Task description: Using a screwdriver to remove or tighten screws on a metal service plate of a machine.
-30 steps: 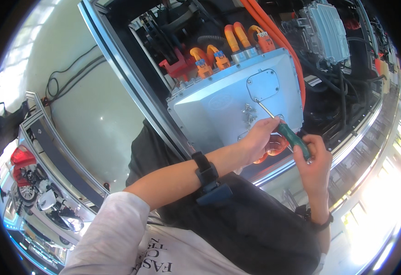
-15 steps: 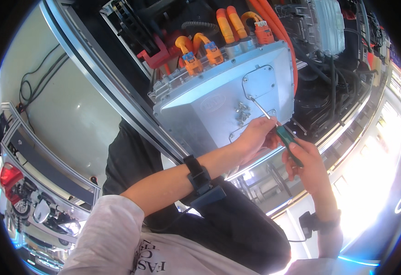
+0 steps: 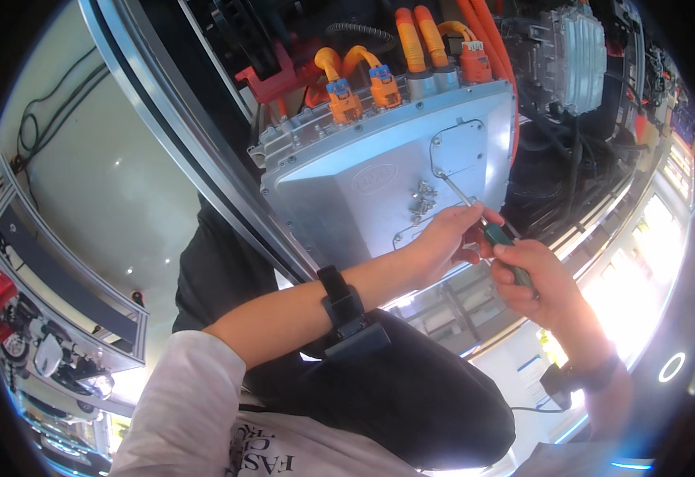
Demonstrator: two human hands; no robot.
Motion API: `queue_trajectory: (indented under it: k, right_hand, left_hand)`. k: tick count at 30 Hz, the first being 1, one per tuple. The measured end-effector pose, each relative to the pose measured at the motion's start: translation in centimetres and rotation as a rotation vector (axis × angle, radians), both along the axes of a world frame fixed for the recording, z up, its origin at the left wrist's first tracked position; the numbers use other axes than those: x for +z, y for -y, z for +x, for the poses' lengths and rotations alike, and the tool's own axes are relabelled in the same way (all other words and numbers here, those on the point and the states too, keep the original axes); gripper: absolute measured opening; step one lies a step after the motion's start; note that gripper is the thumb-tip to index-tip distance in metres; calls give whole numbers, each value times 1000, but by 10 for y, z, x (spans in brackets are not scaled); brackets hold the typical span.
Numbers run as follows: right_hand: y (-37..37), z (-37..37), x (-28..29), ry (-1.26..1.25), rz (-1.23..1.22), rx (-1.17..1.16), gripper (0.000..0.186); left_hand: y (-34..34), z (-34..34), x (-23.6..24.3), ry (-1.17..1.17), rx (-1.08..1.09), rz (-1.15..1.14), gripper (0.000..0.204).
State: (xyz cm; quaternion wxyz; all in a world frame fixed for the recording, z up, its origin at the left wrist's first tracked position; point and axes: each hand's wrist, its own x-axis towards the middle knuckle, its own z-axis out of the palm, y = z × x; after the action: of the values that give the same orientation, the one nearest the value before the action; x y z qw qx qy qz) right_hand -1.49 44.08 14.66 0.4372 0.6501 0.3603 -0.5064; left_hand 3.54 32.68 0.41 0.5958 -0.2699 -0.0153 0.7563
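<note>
A screwdriver [image 3: 498, 234] with a green handle and a thin metal shaft slants across a silver metal housing [image 3: 328, 211]. Its tip meets the lower left corner of a small bolted cover plate [image 3: 460, 148]. Around the handle my right hand [image 3: 540, 280] is closed. My left hand [image 3: 449, 240] pinches the shaft just ahead of the handle, its far fingers partly hidden. Several loose screws [image 3: 423, 200] lie in a small pile on the housing, left of the shaft. A second cover plate [image 3: 405, 236] is mostly covered by my left hand.
Orange cable connectors [image 3: 385, 89] stand along the housing's far edge, and thick orange cables [image 3: 483, 36] run down its right side. A metal frame rail [image 3: 176, 147] crosses on the left. Another finned metal unit [image 3: 580, 60] sits at the far right.
My right hand has shifted slightly right and turned on the handle, its fingers curled differently. My left hand stays on the shaft, and the tip stays at the plate's corner. The view has shifted slightly.
</note>
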Motion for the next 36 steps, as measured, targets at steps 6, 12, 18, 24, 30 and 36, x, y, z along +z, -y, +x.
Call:
queue_trajectory:
  k: [6, 12, 18, 24, 30, 36]
  right_hand:
    - [9, -13, 2, 64, -6, 365, 12]
    - [14, -27, -8, 147, -37, 563, 16]
    - [19, -24, -7, 175, 16, 727, 13]
    - [15, -22, -11, 169, -10, 924, 16]
    - [22, -17, -15, 180, 63, 991, 23]
    - [25, -23, -15, 214, 74, 1035, 27]
  left_hand:
    - [4, -7, 11, 21, -51, -11, 33]
    - [7, -11, 19, 43, -55, -104, 30]
    - [5, -5, 21, -8, 46, -97, 27]
    - [7, -2, 12, -43, -12, -73, 25]
    - [3, -3, 6, -140, -156, -264, 29]
    - [4, -11, 13, -67, -190, -293, 30]
